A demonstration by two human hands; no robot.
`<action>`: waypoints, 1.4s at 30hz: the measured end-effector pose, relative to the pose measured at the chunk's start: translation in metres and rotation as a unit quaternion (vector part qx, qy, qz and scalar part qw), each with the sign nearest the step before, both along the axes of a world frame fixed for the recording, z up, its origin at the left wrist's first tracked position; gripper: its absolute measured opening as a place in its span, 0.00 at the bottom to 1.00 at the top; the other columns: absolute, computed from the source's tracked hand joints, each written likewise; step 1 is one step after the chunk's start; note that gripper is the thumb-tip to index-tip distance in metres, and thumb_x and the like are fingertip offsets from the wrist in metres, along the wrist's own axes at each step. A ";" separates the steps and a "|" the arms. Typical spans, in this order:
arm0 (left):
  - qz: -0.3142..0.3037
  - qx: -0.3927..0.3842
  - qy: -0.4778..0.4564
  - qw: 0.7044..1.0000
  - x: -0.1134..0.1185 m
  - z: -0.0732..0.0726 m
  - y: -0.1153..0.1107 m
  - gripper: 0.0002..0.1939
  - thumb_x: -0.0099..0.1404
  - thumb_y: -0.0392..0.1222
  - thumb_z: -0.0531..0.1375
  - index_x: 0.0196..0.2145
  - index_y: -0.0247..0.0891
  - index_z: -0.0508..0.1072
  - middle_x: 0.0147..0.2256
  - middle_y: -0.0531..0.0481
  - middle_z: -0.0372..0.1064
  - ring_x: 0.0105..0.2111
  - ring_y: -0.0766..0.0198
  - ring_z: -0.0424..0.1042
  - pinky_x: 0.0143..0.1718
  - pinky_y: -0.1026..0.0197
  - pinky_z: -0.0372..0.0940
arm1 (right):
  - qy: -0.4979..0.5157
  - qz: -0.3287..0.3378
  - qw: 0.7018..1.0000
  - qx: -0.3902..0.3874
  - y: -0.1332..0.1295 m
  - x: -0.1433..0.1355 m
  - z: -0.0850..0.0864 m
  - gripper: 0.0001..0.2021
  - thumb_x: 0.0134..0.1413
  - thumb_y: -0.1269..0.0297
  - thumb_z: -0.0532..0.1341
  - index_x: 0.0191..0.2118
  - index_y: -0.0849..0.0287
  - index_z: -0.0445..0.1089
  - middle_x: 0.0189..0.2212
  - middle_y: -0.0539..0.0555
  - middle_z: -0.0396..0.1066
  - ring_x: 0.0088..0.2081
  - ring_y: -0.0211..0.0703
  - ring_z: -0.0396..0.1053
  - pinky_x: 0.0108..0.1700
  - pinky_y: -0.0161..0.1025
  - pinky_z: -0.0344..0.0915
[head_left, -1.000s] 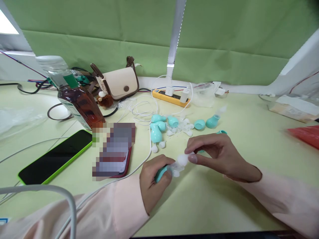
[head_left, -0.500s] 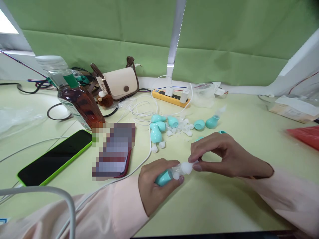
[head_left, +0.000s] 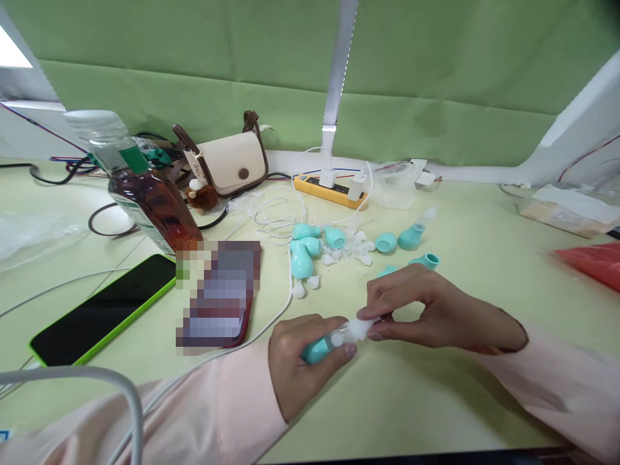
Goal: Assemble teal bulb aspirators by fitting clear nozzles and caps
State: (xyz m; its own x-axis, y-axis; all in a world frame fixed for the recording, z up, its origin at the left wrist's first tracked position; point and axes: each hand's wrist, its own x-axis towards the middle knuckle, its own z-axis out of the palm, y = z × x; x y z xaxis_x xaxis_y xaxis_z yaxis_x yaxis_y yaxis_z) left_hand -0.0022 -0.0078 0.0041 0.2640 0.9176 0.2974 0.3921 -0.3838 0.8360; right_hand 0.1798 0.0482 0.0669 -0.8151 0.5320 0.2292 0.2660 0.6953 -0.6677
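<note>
My left hand is wrapped round a teal nasal aspirator bulb with a clear connector piece at its neck. My right hand pinches the narrow end of a white silicone tip, whose wide end meets the clear piece. How deeply the two fit together I cannot tell. Beyond my hands lie several loose teal bulbs beside a heap of small white tips. One aspirator with a whitish tip on it stands at the right of the group. Another open-necked bulb lies just behind my right hand.
On the left are a green-cased phone, a second, blurred-out phone and a bottle of brown liquid. A cream handbag and a yellow power strip stand at the back. A white cable runs past my left arm.
My right hand has moved slightly left, with the white tip closer against the clear piece. The view has shifted a little, and more of the bulb behind my right hand shows.
</note>
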 end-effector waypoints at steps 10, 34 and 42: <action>-0.006 0.019 0.023 1.000 -0.001 -0.003 0.001 0.11 0.58 0.43 0.54 0.32 0.37 0.73 0.18 0.53 0.59 0.19 0.69 0.58 0.20 0.67 0.52 | -0.029 0.011 0.999 -0.022 0.004 -0.002 -0.005 0.06 0.47 0.68 0.59 0.31 0.62 0.71 0.21 0.51 0.68 0.22 0.31 0.64 0.24 0.28 0.61; -0.017 0.044 -0.015 0.999 -0.004 -0.006 0.000 0.12 0.58 0.41 0.55 0.37 0.34 0.72 0.22 0.50 0.65 0.20 0.68 0.61 0.20 0.66 0.54 | 0.036 -0.001 0.984 -0.173 0.005 -0.006 -0.014 0.05 0.42 0.69 0.62 0.27 0.64 0.72 0.23 0.53 0.70 0.24 0.33 0.65 0.26 0.32 0.64; -0.022 0.053 -0.014 0.998 -0.004 -0.006 -0.001 0.11 0.58 0.40 0.55 0.37 0.34 0.72 0.22 0.50 0.65 0.20 0.69 0.61 0.21 0.66 0.55 | 0.038 -0.013 0.980 -0.193 0.003 -0.008 -0.011 0.04 0.41 0.69 0.62 0.26 0.65 0.72 0.22 0.52 0.70 0.24 0.33 0.65 0.26 0.31 0.64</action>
State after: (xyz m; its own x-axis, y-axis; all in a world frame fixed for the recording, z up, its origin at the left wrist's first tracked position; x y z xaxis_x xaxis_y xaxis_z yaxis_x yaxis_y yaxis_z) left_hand -0.0066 -0.0084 -0.0020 0.2936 0.8682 0.4001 0.3501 -0.4872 0.8001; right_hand 0.1720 0.0511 0.0556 -0.7890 0.6108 0.0667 0.2188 0.3806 -0.8985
